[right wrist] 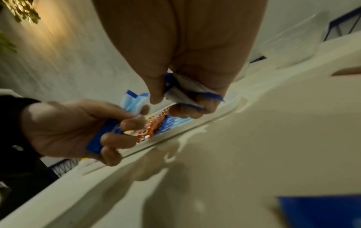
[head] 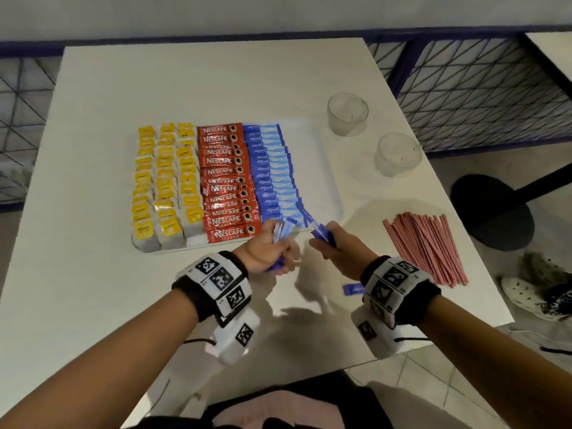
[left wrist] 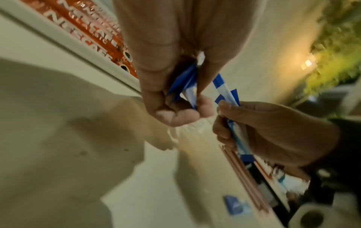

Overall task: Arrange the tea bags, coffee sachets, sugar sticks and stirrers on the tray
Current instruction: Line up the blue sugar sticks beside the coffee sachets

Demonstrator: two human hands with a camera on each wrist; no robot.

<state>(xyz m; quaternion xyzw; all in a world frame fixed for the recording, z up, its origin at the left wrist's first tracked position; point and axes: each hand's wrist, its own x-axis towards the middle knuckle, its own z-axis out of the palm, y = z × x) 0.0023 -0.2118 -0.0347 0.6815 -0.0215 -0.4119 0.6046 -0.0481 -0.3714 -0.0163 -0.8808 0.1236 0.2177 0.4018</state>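
A white tray (head: 322, 168) holds columns of yellow tea bags (head: 165, 181), red coffee sachets (head: 227, 184) and blue sugar sticks (head: 274, 171). My left hand (head: 272, 249) grips a bundle of blue sugar sticks (left wrist: 185, 88) at the tray's near edge. My right hand (head: 332, 243) pinches a few more sugar sticks (right wrist: 187, 92) beside it. One loose sugar stick (head: 353, 288) lies on the table by my right wrist. Red stirrers (head: 427, 249) lie in a pile to the right.
Two clear glasses (head: 348, 114) (head: 397, 154) stand right of the tray on the white table (head: 93, 274). The tray's right strip is bare. A dark table base (head: 492, 212) and shoes (head: 538, 289) are on the floor at the right.
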